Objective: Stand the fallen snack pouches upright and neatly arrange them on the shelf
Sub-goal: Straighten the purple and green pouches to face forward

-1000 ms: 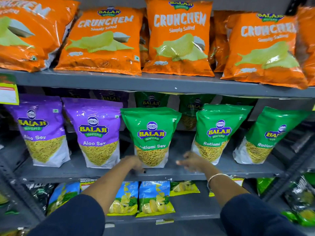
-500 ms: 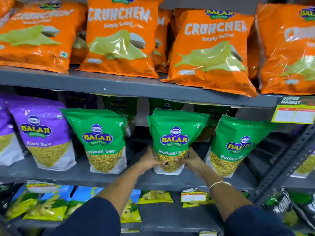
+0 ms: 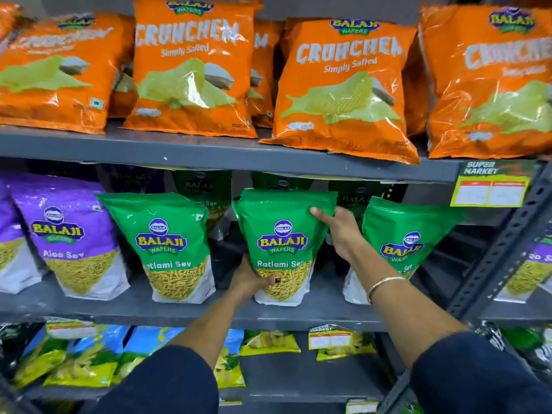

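From the head camera, both hands are on one green Ratlami Sev pouch (image 3: 282, 243) that stands upright on the middle shelf (image 3: 191, 310), its base resting on the grey board near the front edge. The left hand (image 3: 249, 282) cups the pouch's lower left corner, its fingers (image 3: 268, 280) closed around the clear window full of yellow sev. The right hand (image 3: 340, 231) grips the upper right edge, thumb pressed on the green front, the other fingers hidden behind the pouch. A thin bangle (image 3: 383, 286) circles the right wrist, and both arms end in dark sleeves at the bottom of the view. Just left of the held pouch stands another green pouch (image 3: 167, 249), apart from it by a gap, and beyond that a purple Aloo Sev pouch (image 3: 67, 237). On the right, a third green pouch (image 3: 409, 240) stands partly behind the right forearm, leaning slightly. More green pouches sit in the shadow behind the front row. Orange Crunchem bags (image 3: 343, 85) fill the shelf above, and a price tag (image 3: 490, 189) hangs from its edge at the right.
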Demonstrator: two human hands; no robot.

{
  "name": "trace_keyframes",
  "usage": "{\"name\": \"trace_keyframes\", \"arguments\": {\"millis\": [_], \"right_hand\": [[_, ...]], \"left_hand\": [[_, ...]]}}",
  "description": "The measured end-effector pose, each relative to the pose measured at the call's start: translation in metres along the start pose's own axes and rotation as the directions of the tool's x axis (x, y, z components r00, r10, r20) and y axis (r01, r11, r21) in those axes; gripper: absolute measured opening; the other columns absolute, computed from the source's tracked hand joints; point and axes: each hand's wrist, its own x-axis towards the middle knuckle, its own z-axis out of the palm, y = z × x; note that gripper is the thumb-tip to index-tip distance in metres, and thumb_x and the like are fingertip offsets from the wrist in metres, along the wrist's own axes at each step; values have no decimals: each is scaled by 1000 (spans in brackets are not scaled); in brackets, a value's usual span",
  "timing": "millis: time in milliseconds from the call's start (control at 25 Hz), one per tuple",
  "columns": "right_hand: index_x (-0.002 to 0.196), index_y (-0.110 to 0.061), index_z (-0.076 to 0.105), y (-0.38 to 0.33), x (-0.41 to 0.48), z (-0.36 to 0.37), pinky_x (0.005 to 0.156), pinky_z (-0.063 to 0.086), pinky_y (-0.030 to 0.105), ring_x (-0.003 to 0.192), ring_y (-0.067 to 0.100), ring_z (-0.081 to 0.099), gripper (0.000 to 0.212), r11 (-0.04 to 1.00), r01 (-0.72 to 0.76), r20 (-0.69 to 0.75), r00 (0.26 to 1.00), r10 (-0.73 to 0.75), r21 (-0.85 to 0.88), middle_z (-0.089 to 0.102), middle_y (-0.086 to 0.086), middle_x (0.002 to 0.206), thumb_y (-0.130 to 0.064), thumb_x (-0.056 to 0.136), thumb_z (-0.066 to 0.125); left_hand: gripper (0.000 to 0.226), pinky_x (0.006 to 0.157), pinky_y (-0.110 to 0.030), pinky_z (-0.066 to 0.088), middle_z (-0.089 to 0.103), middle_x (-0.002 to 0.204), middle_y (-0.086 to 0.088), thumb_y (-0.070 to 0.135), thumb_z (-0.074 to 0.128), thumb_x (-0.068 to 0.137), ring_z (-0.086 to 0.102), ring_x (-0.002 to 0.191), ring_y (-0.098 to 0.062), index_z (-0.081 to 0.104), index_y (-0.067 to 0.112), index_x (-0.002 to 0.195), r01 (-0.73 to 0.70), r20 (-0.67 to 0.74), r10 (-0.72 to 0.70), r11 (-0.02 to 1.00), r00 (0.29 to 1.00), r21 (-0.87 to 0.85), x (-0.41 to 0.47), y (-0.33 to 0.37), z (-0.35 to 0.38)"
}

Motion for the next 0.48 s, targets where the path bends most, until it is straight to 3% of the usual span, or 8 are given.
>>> {"name": "trace_keyframes", "arguments": {"millis": [80,160,200,320,400,440,480], "right_hand": [[121,-11,54,20,-13,-4,93,42,34,92,13,59,37,993,-109,89,990,112,-41,60,8,122,-9,85,63],[134,-13,39,49,-27,-10,102,36,43,111,16,49,58,946,-201,215,942,259,-255,54,3,127,-12,82,66],[135,-14,36,66,-31,-12,99,38,42,114,17,46,63,917,-214,217,930,297,-336,53,3,129,-13,81,68],[131,-10,42,100,-26,-13,68,48,21,100,17,53,62,912,-184,99,967,235,-366,57,13,130,-13,78,73],[128,-7,43,107,-20,-13,66,47,24,94,17,54,63,875,-230,43,961,273,-425,60,13,121,-19,75,76],[121,-4,46,111,-16,-15,64,48,28,88,18,57,59,801,-296,10,936,352,-521,63,12,108,-24,74,76],[106,-1,52,111,-16,-16,58,49,30,73,18,62,47,662,-367,-20,883,469,-654,66,12,88,-29,75,75]], "left_hand": [[88,100,-34,40,52,137,-14,11,81,66,49,127,-28,28,7,137,5,17,-6,999,1000,40,2,-2,1],[91,101,-36,41,52,137,-15,10,80,66,48,127,-29,24,7,137,7,63,-12,997,998,71,0,-5,4],[89,100,-37,42,53,136,-15,10,80,67,49,126,-29,24,7,136,6,60,-11,996,998,87,-2,-6,6],[87,99,-37,44,55,134,-15,7,78,68,52,123,-30,24,9,136,6,42,-11,994,999,113,-6,-7,9],[89,98,-34,42,51,135,-14,10,79,66,50,125,-30,23,8,135,10,64,-17,995,998,103,-9,-9,8],[91,96,-33,42,49,135,-14,15,81,63,49,124,-30,24,8,134,17,80,-25,996,997,90,-10,-14,6],[90,94,-33,46,50,130,-13,21,83,60,51,120,-29,27,9,130,33,102,-43,995,994,97,-14,-20,0]]}}
